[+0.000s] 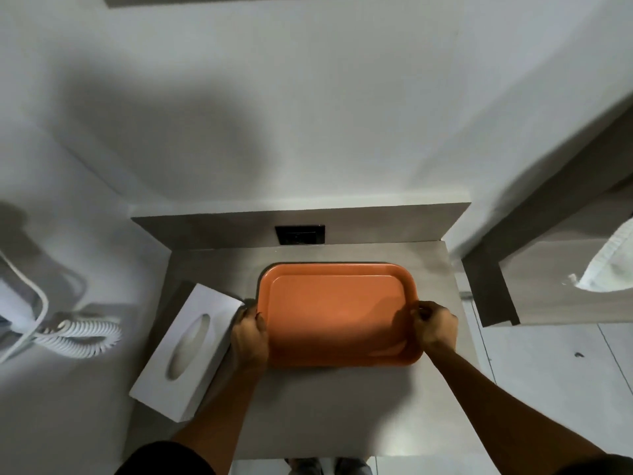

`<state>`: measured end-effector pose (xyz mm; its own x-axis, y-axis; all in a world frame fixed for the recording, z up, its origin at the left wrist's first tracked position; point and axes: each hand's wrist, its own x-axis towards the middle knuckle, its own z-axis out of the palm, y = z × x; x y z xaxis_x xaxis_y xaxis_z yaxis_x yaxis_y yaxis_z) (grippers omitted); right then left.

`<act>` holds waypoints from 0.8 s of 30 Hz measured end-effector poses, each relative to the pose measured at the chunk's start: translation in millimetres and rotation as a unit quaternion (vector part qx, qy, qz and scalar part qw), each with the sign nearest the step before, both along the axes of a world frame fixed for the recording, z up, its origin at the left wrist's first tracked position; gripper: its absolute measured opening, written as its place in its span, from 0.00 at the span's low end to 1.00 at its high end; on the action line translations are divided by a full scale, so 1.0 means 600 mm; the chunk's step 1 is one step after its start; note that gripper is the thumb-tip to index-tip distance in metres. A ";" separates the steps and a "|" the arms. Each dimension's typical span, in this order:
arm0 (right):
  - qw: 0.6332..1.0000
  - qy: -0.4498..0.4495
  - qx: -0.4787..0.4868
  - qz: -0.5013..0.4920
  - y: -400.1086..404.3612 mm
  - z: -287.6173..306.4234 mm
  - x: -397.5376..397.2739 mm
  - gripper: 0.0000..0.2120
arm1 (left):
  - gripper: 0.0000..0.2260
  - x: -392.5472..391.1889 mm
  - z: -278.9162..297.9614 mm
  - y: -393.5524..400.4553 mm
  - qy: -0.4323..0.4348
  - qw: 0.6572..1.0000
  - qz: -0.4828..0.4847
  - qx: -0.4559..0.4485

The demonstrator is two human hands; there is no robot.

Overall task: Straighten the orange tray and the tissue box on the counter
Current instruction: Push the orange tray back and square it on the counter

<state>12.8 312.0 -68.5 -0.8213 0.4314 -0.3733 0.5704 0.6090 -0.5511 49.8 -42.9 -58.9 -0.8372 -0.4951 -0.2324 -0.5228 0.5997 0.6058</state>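
An empty orange tray (pixel 337 269) lies flat on the grey counter (pixel 329 409), its long sides roughly parallel to the back wall. My left hand (pixel 249 339) grips the tray's left rim and my right hand (pixel 434 325) grips its right rim. A white tissue box (pixel 186 351) sits at the counter's left edge, turned at an angle, with its near corner hanging past the edge. Its far corner almost touches my left hand.
A dark wall socket (pixel 300 234) sits in the low back panel behind the tray. A white coiled cord (pixel 77 337) hangs on the wall at left. A shelf with a white towel (pixel 613 265) stands at right. Tiled floor lies below the counter's right side.
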 end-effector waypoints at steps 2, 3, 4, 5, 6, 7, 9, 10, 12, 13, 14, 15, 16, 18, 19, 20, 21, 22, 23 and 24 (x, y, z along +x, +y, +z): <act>1.000 0.001 0.000 0.008 0.000 -0.002 -0.013 0.13 | 0.16 0.002 -0.003 0.002 0.019 0.999 0.023 0.024; 1.000 0.001 0.000 0.010 0.000 -0.002 -0.017 0.13 | 0.15 0.003 -0.004 0.004 0.026 0.998 0.034 0.035; 1.000 0.002 -0.001 0.012 0.001 -0.004 -0.019 0.13 | 0.15 0.003 -0.006 0.006 0.030 0.998 0.044 0.042; 1.000 0.004 -0.002 0.014 0.001 -0.006 -0.021 0.13 | 0.15 0.002 -0.007 0.007 0.032 0.997 0.052 0.046; 1.000 0.006 -0.003 0.014 0.002 -0.008 -0.022 0.13 | 0.15 0.001 -0.010 0.008 0.033 0.997 0.059 0.046; 1.000 0.009 -0.003 0.014 0.002 -0.010 -0.021 0.13 | 0.15 0.000 -0.013 0.008 0.033 0.996 0.063 0.046; 1.000 0.016 -0.008 0.012 0.004 -0.014 -0.019 0.13 | 0.14 0.000 -0.021 0.010 0.032 0.996 0.069 0.045; 1.000 0.019 -0.013 0.011 0.004 -0.015 -0.018 0.13 | 0.14 0.000 -0.025 0.009 0.030 0.996 0.070 0.044; 1.000 0.022 -0.021 0.006 0.002 -0.016 -0.013 0.13 | 0.14 0.000 -0.031 0.008 0.030 0.996 0.071 0.046; 0.999 0.024 -0.025 0.004 0.000 -0.016 -0.010 0.13 | 0.14 0.001 -0.034 0.006 0.031 0.996 0.070 0.046; 0.999 0.026 -0.027 0.000 0.000 -0.016 -0.007 0.13 | 0.14 0.002 -0.035 0.005 0.032 0.996 0.067 0.045; 0.999 0.031 -0.032 -0.007 -0.001 -0.017 -0.003 0.13 | 0.14 0.002 -0.036 0.004 0.031 0.996 0.065 0.045; 0.998 0.038 -0.038 -0.019 -0.001 -0.017 0.002 0.14 | 0.15 0.005 -0.035 0.003 0.031 0.997 0.063 0.044; 0.995 0.064 -0.064 -0.044 -0.001 -0.020 0.016 0.18 | 0.15 0.010 -0.033 0.004 0.047 0.997 0.055 0.036; 0.994 0.078 -0.071 -0.040 -0.003 -0.021 0.027 0.22 | 0.17 0.013 -0.030 0.005 0.061 0.997 0.046 0.033; 0.994 0.091 -0.061 -0.012 -0.006 -0.023 0.041 0.25 | 0.19 0.018 -0.027 0.009 0.073 0.996 0.033 0.026; 0.993 0.106 -0.031 0.036 -0.010 -0.028 0.057 0.28 | 0.21 0.026 -0.027 0.012 0.080 0.997 0.008 0.011; 0.988 0.124 0.006 0.093 -0.014 -0.035 0.075 0.29 | 0.23 0.036 -0.029 0.016 0.087 0.996 -0.034 -0.012; 0.977 0.140 0.044 0.154 -0.020 -0.043 0.093 0.31 | 0.24 0.048 -0.033 0.020 0.093 0.991 -0.088 -0.033; 0.962 0.149 0.077 0.216 -0.026 -0.050 0.110 0.32 | 0.26 0.061 -0.039 0.024 0.095 0.984 -0.144 -0.050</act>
